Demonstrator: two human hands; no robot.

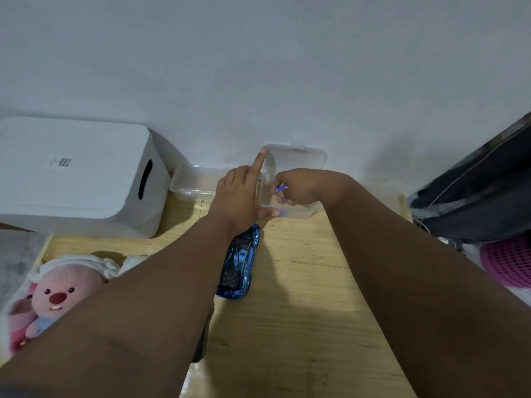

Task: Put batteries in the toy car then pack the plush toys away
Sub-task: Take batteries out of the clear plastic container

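Observation:
The blue toy car (240, 265) lies upside down on the wooden table (301, 297), just below my left wrist. My left hand (240, 193) props up the lid of a clear plastic box (298, 156) with its straight index finger, and its thumb lies along the box's front edge. My right hand (300, 186) reaches into that box and pinches a small blue object (281, 189); I cannot tell what it is. A pink plush toy (54, 297) in a white hood lies at the table's left edge, partly hidden by my left forearm.
A large white lidded storage bin (77, 173) stands at the back left against the wall. A second clear box (194, 182) sits between it and my left hand. A dark bag (474, 196) and a pink mesh basket (508, 262) are off the table's right side.

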